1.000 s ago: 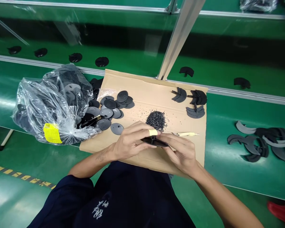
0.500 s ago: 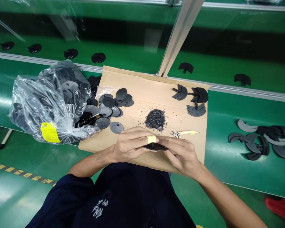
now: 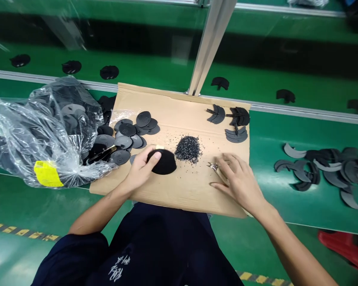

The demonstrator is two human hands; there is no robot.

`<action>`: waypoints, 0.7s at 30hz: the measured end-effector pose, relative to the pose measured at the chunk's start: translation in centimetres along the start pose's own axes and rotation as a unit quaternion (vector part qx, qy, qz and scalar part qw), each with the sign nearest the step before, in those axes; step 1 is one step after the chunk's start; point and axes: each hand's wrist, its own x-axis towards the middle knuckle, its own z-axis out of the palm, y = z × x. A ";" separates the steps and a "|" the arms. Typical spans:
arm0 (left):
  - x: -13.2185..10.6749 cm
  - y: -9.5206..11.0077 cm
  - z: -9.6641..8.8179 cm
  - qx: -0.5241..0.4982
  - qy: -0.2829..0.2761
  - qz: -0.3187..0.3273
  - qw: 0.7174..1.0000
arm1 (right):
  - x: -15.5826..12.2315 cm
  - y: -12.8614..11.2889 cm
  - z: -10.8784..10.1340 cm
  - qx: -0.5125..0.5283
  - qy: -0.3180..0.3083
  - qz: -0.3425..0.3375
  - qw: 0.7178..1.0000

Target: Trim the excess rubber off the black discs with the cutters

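Observation:
Pinched between the thumb and fingers of my left hand [image 3: 141,170] is a black oval plastic piece [image 3: 164,163], its flat face turned up towards me. A strip of yellow tape wraps one finger of that hand. My right hand [image 3: 241,183] reaches over a small pair of nippers [image 3: 214,166], thumb and fingers apart. Only the metal jaws of the nippers show; the hand covers their handles. A heap of small black plastic bits [image 3: 188,149] lies on the cardboard sheet [image 3: 179,194] between my hands.
Loose black ovals [image 3: 137,141] lie at the cardboard's left, beside a clear plastic bag [image 3: 41,135] of more pieces. Fan-shaped black parts [image 3: 237,134] rest at its upper right. Curved pieces [image 3: 331,165] spread over the green bench farther right. A metal post [image 3: 209,51] stands behind.
My hands, together at the oval piece before, have moved apart. The left has carried the piece leftward and turned its flat face up; the right has let go and moved over the nippers.

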 end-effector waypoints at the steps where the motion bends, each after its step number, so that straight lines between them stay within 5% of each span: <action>1: 0.0 -0.4 -0.1 -0.015 0.003 -0.021 1.000 | -0.6 0.6 0.2 -0.030 -0.003 0.016 0.999; 5: 0.0 -0.4 0.6 -0.044 -0.040 -0.020 0.998 | -0.9 0.7 0.3 -0.053 0.015 0.027 0.998; 11: 0.1 1.5 2.0 -0.013 -0.116 0.102 0.988 | 1.6 -3.3 -2.1 0.110 0.073 -0.045 0.990; 15: 0.3 2.1 2.0 -0.004 -0.124 0.152 0.981 | 2.6 -4.7 -3.3 0.181 0.079 -0.080 0.977; 21: 0.1 2.4 1.9 -0.009 -0.110 0.165 0.980 | 3.0 -4.7 -3.4 0.147 0.070 -0.105 0.981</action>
